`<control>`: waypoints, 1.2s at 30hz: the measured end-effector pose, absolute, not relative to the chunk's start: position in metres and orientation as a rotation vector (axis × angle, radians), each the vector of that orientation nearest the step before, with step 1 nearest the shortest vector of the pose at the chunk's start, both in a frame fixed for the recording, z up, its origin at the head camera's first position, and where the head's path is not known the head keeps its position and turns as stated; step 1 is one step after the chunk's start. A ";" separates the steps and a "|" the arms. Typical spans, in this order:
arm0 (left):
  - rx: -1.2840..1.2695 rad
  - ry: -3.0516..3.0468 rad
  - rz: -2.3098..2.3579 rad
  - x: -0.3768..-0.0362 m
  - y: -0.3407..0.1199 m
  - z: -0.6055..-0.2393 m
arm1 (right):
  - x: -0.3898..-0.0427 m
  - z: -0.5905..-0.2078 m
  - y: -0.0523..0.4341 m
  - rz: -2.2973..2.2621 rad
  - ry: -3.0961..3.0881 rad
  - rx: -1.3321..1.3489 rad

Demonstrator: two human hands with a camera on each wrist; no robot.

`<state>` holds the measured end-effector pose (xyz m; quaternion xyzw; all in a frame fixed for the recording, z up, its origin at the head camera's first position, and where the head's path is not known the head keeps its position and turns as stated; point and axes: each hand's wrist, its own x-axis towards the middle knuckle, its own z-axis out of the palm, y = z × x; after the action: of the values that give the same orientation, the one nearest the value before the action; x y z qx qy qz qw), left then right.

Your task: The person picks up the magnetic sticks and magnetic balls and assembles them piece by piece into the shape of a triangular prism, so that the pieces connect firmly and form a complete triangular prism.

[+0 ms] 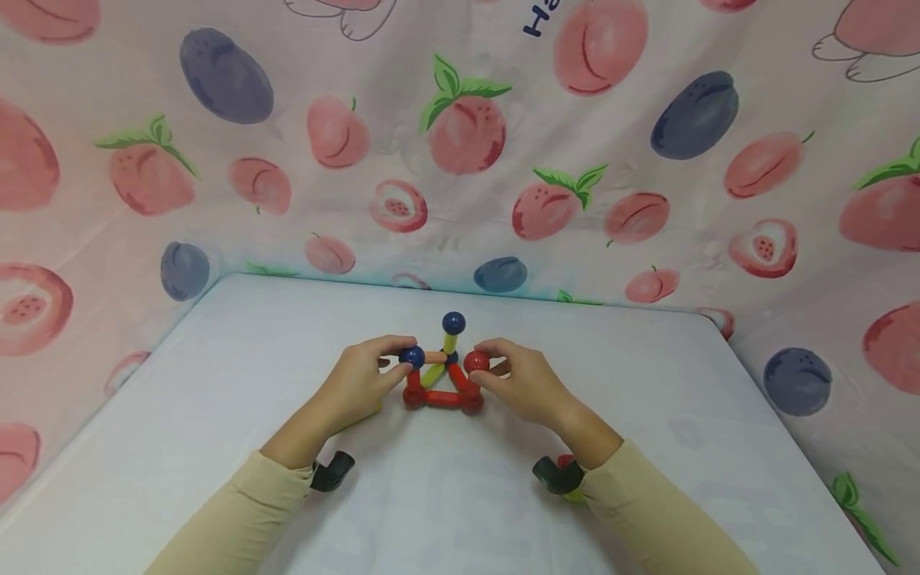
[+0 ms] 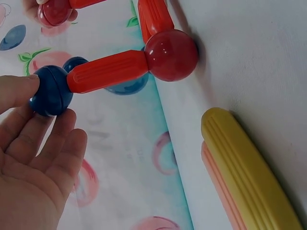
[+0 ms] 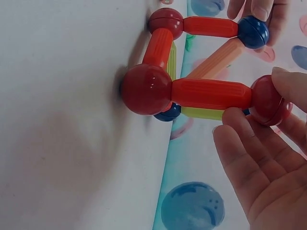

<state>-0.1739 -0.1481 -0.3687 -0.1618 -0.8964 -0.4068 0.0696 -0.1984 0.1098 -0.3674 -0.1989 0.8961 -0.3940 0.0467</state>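
Observation:
A small frame of ball joints and ribbed rods stands on the white table. My left hand (image 1: 359, 382) pinches a blue ball (image 2: 52, 91) on top of an upright red rod (image 2: 109, 72). In my right hand (image 1: 530, 385) a red ball (image 3: 268, 100) is gripped between thumb and fingers, capping another upright red rod (image 3: 211, 93). Two lower red balls (image 1: 414, 398) sit at the front base, joined by a red rod (image 1: 442, 398). From a blue ball (image 3: 168, 112) at the back rises a yellow-green rod (image 1: 450, 343), topped by another blue ball (image 1: 454, 323). A peach rod (image 3: 216, 58) slopes toward the left-held ball.
Beside the left wrist lie a loose yellow rod (image 2: 247, 167) and a peach rod (image 2: 221, 187). Red and yellow-green pieces (image 1: 575, 495) show partly beneath the right wrist. Black wrist cameras (image 1: 333, 471) hang under both forearms. A fruit-print cloth (image 1: 460, 216) stands behind the table (image 1: 446, 511).

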 end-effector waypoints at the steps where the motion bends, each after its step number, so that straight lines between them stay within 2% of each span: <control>1: -0.489 -2.696 -1.224 -0.174 -0.148 -0.369 | -0.198 -0.368 0.110 -1.205 2.735 -0.614; 8: -0.454 -2.698 -1.241 -0.172 -0.150 -0.367 | -0.198 -0.368 0.110 -1.207 2.740 -0.658; 15: -0.343 -2.761 -1.210 -0.167 -0.173 -0.360 | -0.197 -0.367 0.111 -1.204 2.746 -0.639; 27: -0.301 -2.993 -1.180 -0.140 -0.201 -0.381 | -0.197 -0.367 0.111 -1.203 2.737 -0.654; 36: -0.268 -3.101 -1.112 -0.141 -0.204 -0.397 | -0.198 -0.365 0.112 -1.214 2.738 -0.678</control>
<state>-0.1407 -0.2039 -0.3971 -0.0808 -0.9351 -0.3353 -0.0817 -0.1978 0.1119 -0.3647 -0.2206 0.8910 -0.3952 0.0353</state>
